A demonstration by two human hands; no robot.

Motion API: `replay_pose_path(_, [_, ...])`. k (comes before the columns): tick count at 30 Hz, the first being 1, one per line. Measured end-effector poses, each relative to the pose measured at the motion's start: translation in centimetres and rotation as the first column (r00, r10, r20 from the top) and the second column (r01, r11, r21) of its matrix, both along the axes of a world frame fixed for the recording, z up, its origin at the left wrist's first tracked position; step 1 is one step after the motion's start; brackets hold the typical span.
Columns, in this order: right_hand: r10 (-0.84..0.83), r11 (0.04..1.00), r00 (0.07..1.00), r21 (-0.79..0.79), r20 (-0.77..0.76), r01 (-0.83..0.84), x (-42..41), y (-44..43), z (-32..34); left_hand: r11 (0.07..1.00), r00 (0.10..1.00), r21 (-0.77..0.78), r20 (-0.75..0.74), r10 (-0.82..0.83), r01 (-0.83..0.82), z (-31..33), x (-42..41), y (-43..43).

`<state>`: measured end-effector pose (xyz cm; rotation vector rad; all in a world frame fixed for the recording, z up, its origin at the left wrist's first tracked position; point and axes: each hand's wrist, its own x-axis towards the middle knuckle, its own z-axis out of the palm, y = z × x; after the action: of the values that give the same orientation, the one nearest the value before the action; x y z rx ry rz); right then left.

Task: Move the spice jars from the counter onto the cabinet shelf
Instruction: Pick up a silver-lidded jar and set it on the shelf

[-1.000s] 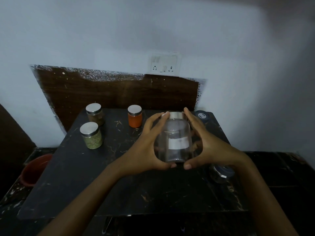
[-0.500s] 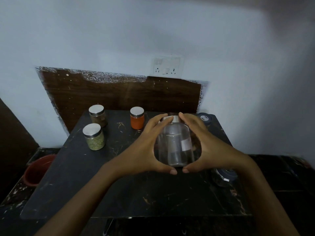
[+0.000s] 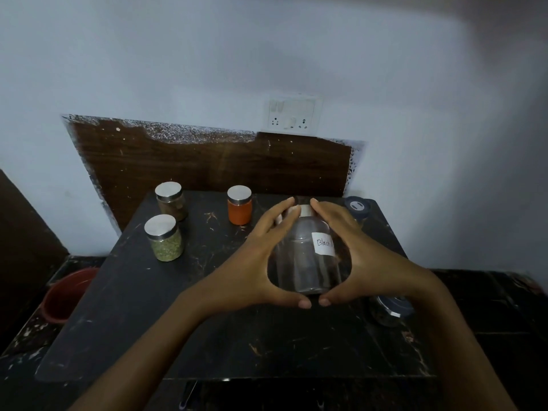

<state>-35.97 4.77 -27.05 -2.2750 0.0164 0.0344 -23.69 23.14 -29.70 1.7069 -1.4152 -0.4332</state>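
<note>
While clear labelled jar (image 3: pixel 305 256) sits cupped over desk (image 3: pixel 178 321), left hand (image 3: pixel 252 271) and right hand (image 3: pixel 370 262) curl round its sides, thumbs nearly touching below. Standing on desk, back left: green jar (image 3: pixel 164 238), brown jar (image 3: pixel 171 201), orange jar (image 3: pixel 239 209).

Dim lighting. At 12 o'clock: pale wall (image 3: pixel 207 54), with white socket plate (image 3: pixel 292 115) above dark wood panel (image 3: pixel 207 164) (top edge paint-flecked). At 6 o'clock: black marbled counter (image 3: pixel 207 336). At 8 o'clock: red-brown tub (image 3: pixel 63 295), low beside counter.
</note>
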Motion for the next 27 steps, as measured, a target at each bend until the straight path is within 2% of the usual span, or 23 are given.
replay_pose_path(2, [-0.01, 1.0, 1.0, -0.001, 0.004, 0.01, 0.1, 0.1, 0.0, 0.999, 1.0, -0.029, 0.004, 0.029, -0.029, 0.0, 0.0, -0.1])
replay_pose_path(4, [-0.011, 0.999, 1.0, 0.034, 0.001, 0.011, -0.1, -0.2, 0.1, 0.997, 0.996, -0.072, -0.088, 0.02, -0.026, 0.0, 0.0, 0.2])
replay_pose_path(6, [0.008, 0.99, 0.999, 0.144, -0.032, -0.003, -0.4, -0.7, 0.1, 0.993, 0.982, -0.117, -0.189, -0.003, -0.019, 0.0, -0.1, 0.5])
replay_pose_path(9, [0.028, 0.957, 0.998, 0.29, -0.059, -0.01, -0.5, -0.6, 0.0, 0.992, 0.973, -0.128, -0.23, -0.014, -0.015, 0.0, 0.0, 0.9])
replay_pose_path(11, [0.009, 0.962, 1.0, 0.272, -0.027, -0.001, -0.3, -0.2, 0.1, 0.995, 0.983, -0.1, -0.186, -0.009, -0.01, 0.1, 0.2, 1.1])
replay_pose_path(13, [-0.018, 0.983, 1.0, 0.183, 0.005, 0.017, 0.0, 0.3, 0.2, 0.998, 0.99, -0.059, -0.138, 0.004, -0.012, 0.1, 0.4, 1.2])
replay_pose_path(16, [-0.027, 0.996, 0.999, 0.083, 0.041, 0.023, 0.2, 1.0, 0.4, 0.999, 0.984, -0.035, -0.176, 0.001, -0.008, 0.1, 0.7, 1.3])
replay_pose_path(18, [0.003, 0.997, 0.999, 0.076, 0.035, -0.005, 0.2, 1.2, 0.7, 0.998, 0.973, -0.06, -0.229, -0.011, -0.003, 0.1, 0.9, 1.8])
replay_pose_path(22, [0.003, 0.987, 1.0, 0.162, 0.009, -0.004, -0.1, 1.3, 1.7, 0.993, 0.957, -0.119, -0.287, -0.052, 0.018, 0.4, 1.5, 2.9])
replay_pose_path(27, [-0.002, 0.994, 0.999, 0.112, 0.051, -0.004, 0.7, 3.1, 3.0, 0.993, 0.972, -0.118, -0.229, -0.052, 0.026, 2.0, 2.3, 4.5])
